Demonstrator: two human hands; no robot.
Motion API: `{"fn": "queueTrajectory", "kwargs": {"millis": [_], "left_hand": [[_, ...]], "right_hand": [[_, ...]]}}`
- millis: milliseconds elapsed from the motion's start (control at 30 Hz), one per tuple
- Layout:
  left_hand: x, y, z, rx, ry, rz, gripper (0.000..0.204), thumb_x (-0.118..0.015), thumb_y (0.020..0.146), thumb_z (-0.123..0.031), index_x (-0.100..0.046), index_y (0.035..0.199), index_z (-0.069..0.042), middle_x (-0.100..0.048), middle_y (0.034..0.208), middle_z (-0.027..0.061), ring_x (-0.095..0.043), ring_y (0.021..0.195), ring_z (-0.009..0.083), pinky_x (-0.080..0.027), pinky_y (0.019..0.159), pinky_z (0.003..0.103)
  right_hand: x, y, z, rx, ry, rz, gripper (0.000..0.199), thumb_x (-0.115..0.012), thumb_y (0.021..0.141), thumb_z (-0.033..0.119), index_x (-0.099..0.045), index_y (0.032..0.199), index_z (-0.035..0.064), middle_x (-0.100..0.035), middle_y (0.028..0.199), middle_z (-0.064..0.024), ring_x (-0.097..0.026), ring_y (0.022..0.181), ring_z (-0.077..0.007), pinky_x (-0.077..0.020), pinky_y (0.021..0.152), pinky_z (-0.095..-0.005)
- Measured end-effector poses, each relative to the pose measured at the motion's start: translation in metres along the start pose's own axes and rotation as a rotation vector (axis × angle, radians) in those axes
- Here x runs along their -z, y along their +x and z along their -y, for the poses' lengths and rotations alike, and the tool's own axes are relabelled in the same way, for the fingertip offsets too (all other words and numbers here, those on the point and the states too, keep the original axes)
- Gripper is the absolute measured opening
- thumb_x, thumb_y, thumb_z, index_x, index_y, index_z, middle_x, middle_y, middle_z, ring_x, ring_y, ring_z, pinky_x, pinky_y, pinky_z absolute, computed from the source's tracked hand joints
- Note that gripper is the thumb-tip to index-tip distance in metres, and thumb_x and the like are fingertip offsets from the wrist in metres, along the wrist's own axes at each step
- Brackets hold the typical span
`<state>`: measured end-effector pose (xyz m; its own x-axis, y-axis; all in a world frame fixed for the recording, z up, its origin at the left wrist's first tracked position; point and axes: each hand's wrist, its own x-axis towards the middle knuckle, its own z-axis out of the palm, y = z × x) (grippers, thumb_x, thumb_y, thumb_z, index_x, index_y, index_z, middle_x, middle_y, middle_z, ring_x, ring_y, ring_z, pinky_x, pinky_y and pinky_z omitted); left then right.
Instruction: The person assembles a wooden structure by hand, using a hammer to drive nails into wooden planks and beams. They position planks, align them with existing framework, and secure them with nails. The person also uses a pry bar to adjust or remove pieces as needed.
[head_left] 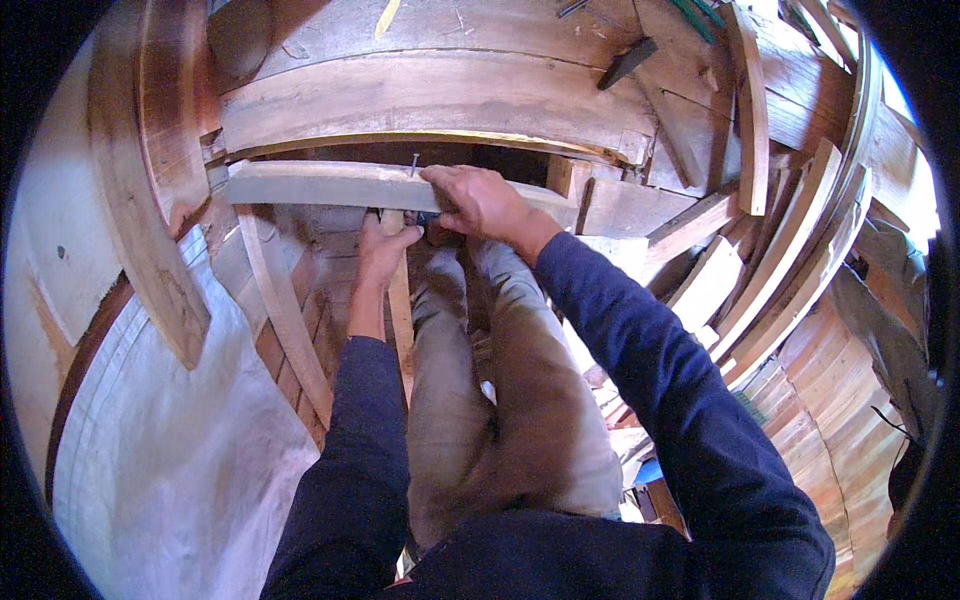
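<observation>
A pale wooden bar (310,184) lies crosswise in front of me, along the near side of the plank bench. One nail (415,163) stands upright, partly sunk in its top face. Just right of the nail, my right hand (485,205) is closed over the bar, fingers on its top and thumb on the near side. Under the bar, my left hand (378,250) grips a narrow wooden strip (401,310) that runs down beside my leg. The strip's upper end meets the bar's underside, below the nail.
A hammer (628,63) with a dark head lies on the plank bench (440,95). Several wooden battens (790,240) lean at the right. White sheeting (180,410) hangs at the left, near an upright timber (150,200). Another slanted strip (280,300) stands left of my left hand.
</observation>
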<state>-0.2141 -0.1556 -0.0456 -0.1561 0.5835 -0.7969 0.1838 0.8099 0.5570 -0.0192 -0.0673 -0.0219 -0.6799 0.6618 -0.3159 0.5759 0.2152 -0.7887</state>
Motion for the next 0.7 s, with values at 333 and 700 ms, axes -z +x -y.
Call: {"fn": "queueTrajectory", "kwargs": {"millis": [333, 700], "left_hand": [[-0.005, 0.005, 0.015, 0.009, -0.047, 0.006, 0.072, -0.080, 0.070, -0.018, -0.044, 0.128, 0.005, -0.057, 0.121, 0.0140, -0.054, 0.114, 0.0257, -0.040, 0.100, 0.035], [-0.013, 0.007, 0.010, -0.032, 0.093, -0.007, 0.069, -0.069, 0.072, -0.030, -0.045, 0.120, 0.014, -0.055, 0.120, 0.0329, -0.055, 0.114, 0.0416, -0.043, 0.096, 0.042]], "right_hand": [[0.014, 0.010, -0.007, 0.000, 0.117, 0.143, 0.068, -0.074, 0.068, 0.010, -0.048, 0.130, -0.0006, -0.063, 0.108, -0.0245, -0.060, 0.102, -0.0410, -0.0481, 0.087, -0.0447], [0.019, 0.011, -0.007, 0.021, 0.106, 0.118, 0.061, -0.076, 0.069, 0.013, -0.051, 0.123, -0.0012, -0.064, 0.101, -0.0249, -0.060, 0.096, -0.0429, -0.0494, 0.083, -0.0469]]}}
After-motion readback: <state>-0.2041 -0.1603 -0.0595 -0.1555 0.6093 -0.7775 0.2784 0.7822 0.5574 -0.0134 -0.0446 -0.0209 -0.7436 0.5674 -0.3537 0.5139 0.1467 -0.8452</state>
